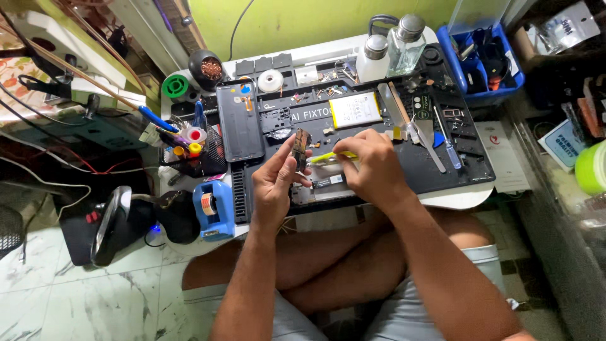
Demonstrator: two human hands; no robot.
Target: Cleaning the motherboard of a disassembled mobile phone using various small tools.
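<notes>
Head view: my left hand (274, 183) has its grip pinching a small dark phone part (301, 149) upright over the black mat (442, 167) on the desk; my right hand (372, 167) pinches yellow tweezers (328, 157) touching it.

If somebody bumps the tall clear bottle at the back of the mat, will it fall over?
Probably fairly easily. The clear bottle is tall and narrow with a metal cap on top, so it looks top-heavy. It appears nearly empty, so likely light. It stands close to the white bottle, which might stop it tipping that way.
</notes>
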